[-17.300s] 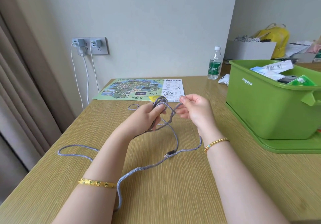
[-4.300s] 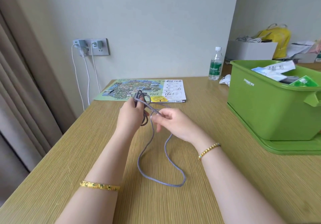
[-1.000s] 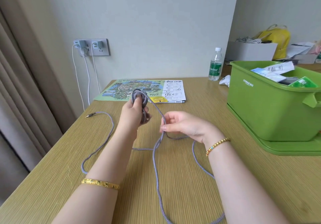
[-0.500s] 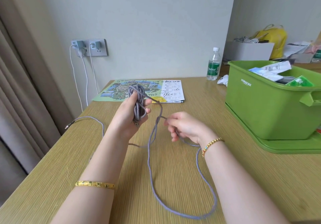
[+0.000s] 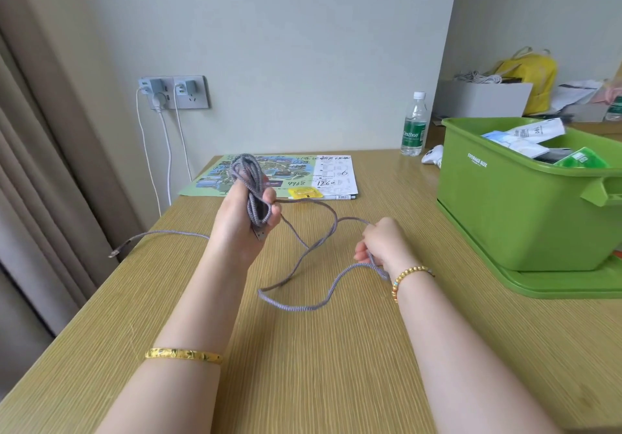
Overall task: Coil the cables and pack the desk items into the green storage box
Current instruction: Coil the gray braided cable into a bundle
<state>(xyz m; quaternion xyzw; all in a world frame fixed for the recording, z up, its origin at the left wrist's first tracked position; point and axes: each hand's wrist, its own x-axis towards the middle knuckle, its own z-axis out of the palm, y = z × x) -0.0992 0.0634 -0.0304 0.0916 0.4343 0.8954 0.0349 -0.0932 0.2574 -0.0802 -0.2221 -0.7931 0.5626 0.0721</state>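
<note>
My left hand [image 5: 239, 223] grips a bundle of coiled grey braided cable [image 5: 250, 191], held upright above the wooden desk. From the bundle a loose run of the same cable loops across the desk to my right hand [image 5: 382, 243], which holds it in curled fingers. Another stretch trails left, and its plug end [image 5: 116, 252] lies near the desk's left edge. The green storage box [image 5: 515, 211] stands on its lid at the right and holds several packets and papers.
A printed map sheet [image 5: 296, 172] with a yellow packet [image 5: 304, 193] lies at the back of the desk [image 5: 319, 349]. A water bottle [image 5: 413, 125] and a white object [image 5: 433, 155] stand behind the box. Wall sockets [image 5: 173, 92] with chargers and white leads are at left, curtain beside.
My right hand has drawn the loose cable rightward and nearer to me. The slack loop on the desk has shrunk. My left hand keeps the bundle in about the same place.
</note>
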